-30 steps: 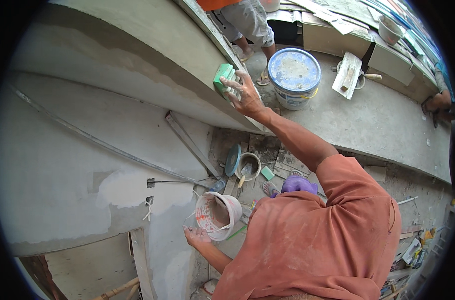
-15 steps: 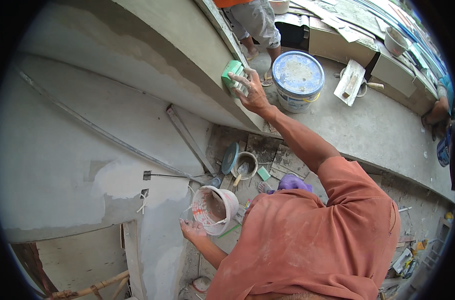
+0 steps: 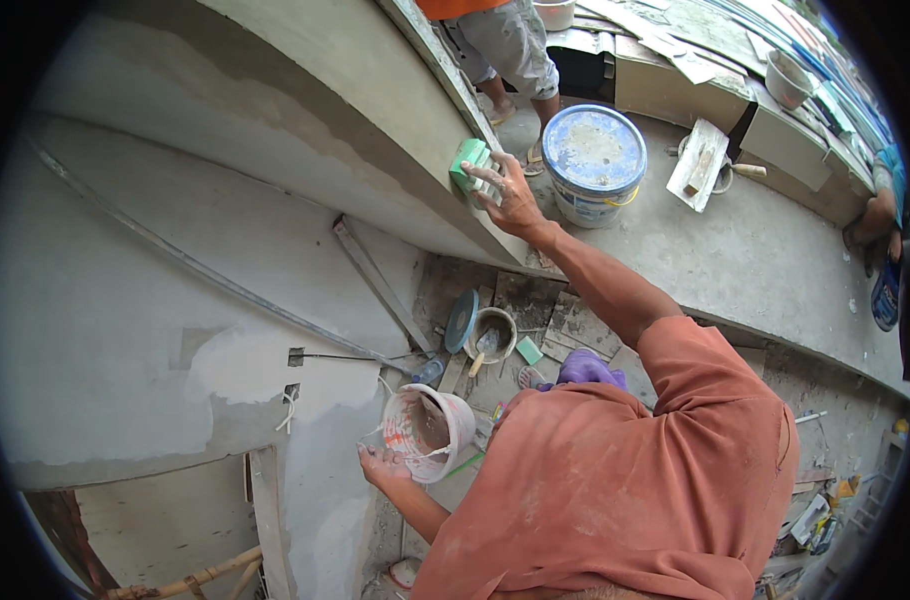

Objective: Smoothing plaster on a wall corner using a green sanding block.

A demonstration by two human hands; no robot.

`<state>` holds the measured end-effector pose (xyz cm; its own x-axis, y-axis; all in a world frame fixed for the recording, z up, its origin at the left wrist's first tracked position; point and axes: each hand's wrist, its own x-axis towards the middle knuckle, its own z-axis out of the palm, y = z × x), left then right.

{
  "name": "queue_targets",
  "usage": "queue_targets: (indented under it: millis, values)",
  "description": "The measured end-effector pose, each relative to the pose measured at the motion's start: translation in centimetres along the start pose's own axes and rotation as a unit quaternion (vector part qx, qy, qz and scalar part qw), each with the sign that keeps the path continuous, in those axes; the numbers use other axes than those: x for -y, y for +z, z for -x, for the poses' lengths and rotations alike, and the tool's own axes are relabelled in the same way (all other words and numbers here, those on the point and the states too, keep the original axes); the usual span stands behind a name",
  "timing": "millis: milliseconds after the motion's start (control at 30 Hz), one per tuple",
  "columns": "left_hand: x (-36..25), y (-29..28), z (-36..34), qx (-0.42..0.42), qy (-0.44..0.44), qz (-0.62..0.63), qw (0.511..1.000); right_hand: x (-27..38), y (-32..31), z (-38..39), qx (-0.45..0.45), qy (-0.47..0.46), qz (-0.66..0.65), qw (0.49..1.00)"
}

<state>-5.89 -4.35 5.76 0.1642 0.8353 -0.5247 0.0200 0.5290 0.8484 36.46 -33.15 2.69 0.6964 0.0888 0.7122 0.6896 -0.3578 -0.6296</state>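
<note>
My right hand (image 3: 515,202) is closed on a green sponge block (image 3: 465,166) with a pale side, pressed against the edge of a grey plastered beam (image 3: 375,130). Its fingers are dusty with plaster. Low on the left, my left hand (image 3: 383,466) grips the rim or handle of a white bucket (image 3: 459,432) with red-orange marks. The bucket is tilted, and grey-brown wet material shows inside it. Exactly how the left fingers hold it is partly hidden.
A blue-lidded bucket (image 3: 595,150) stands on the ledge beyond my right arm, near another person's legs (image 3: 520,50). A mortar-covered board (image 3: 699,168) lies to its right. Below are a small bucket (image 3: 491,335), a green block (image 3: 528,350) and a long straightedge (image 3: 380,280).
My right hand and the sponge block have shifted slightly nearer along the beam's edge. My left hand still holds the bucket, which has tipped a little.
</note>
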Motion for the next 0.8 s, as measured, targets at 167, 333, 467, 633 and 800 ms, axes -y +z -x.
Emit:
queue_targets:
  millis: [167,333,467,633,800]
  values:
    - [0.4,0.2,-0.7,0.019,0.012,-0.007,1.000,5.2,-1.2,-4.9,-0.059,-0.015,-0.136,0.989]
    - [0.5,1.4,0.5,0.007,0.008,0.012,1.000,8.3,-0.9,-8.8,-0.070,-0.072,-0.108,0.989]
    - [1.0,-0.1,0.0,0.012,-0.013,0.026,0.999,0.9,0.5,-1.0,-0.021,0.035,-0.075,0.996]
    - [0.7,2.8,1.1,-0.009,-0.009,0.039,0.999,5.0,-1.6,-6.0,-0.099,0.004,-0.107,0.989]
    - [1.8,1.5,-1.0,0.028,-0.018,0.017,0.999,15.5,-4.3,-19.5,-0.128,-0.138,-0.112,0.976]
